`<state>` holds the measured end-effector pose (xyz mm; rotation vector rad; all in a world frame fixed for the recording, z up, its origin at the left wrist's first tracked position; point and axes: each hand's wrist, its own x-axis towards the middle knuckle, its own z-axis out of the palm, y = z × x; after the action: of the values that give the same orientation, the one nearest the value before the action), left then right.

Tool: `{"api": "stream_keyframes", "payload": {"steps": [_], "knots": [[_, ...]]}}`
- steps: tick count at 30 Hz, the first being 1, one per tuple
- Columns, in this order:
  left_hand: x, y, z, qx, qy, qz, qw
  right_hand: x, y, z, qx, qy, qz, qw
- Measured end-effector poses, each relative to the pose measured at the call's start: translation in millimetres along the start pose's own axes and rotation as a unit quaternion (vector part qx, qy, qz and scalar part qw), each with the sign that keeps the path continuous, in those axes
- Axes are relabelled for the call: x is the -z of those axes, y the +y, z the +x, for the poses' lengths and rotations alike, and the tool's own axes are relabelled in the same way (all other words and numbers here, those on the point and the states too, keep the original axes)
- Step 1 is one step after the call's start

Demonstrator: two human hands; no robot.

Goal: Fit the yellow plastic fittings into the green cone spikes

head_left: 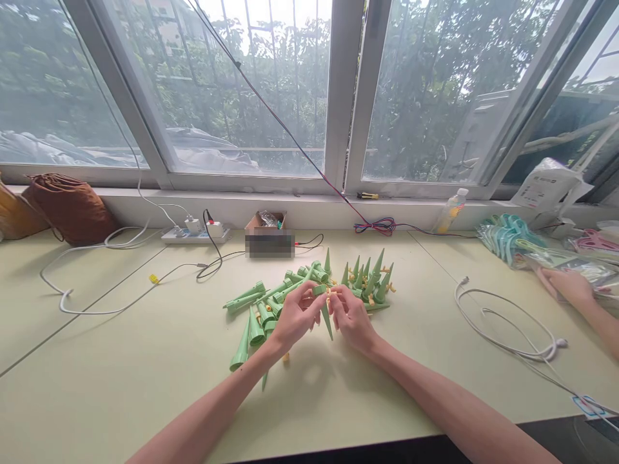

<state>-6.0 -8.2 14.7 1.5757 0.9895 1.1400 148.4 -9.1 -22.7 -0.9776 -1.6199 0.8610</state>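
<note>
My left hand (296, 314) grips a green plastic watering spike (327, 323), its pointed end hanging down between my hands. My right hand (355, 320) pinches a small yellow valve piece (330, 294) at the top of that spike; whether the two are joined I cannot tell. Left of and behind my hands lies a loose pile of green spikes (256, 330), with yellow bits among them. Several more green spikes (375, 276) stand point-up behind my right hand, fitted with yellow valves. A yellow piece (286, 357) lies on the table near my left wrist.
A small open carton (265, 222) and a power strip (195, 236) stand by the window. White cables (507, 348) coil at right. Another person's hand (570, 288) rests on bagged items (556, 261). A bottle (451, 211) and brown bag (72, 209) are at the back.
</note>
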Motion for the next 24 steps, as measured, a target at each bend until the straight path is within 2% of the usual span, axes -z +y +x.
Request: {"api": "stream_keyframes", "payload": {"steps": [10, 16, 24], "knots": [[3.0, -0.6, 0.8, 0.063, -0.023, -0.086, 0.994, 0.4, -5.8, -0.6, 0.007, 0.002, -0.013, 1.0], [4.3, -5.8, 3.0, 0.104, -0.055, -0.159, 0.98, 2.2, -5.8, 0.9, 0.002, -0.003, -0.014, 1.0], [3.5, -2.3, 3.6, 0.148, -0.066, -0.23, 0.96, 2.8, -4.3, 0.2, 0.004, -0.007, -0.034, 0.999]]}}
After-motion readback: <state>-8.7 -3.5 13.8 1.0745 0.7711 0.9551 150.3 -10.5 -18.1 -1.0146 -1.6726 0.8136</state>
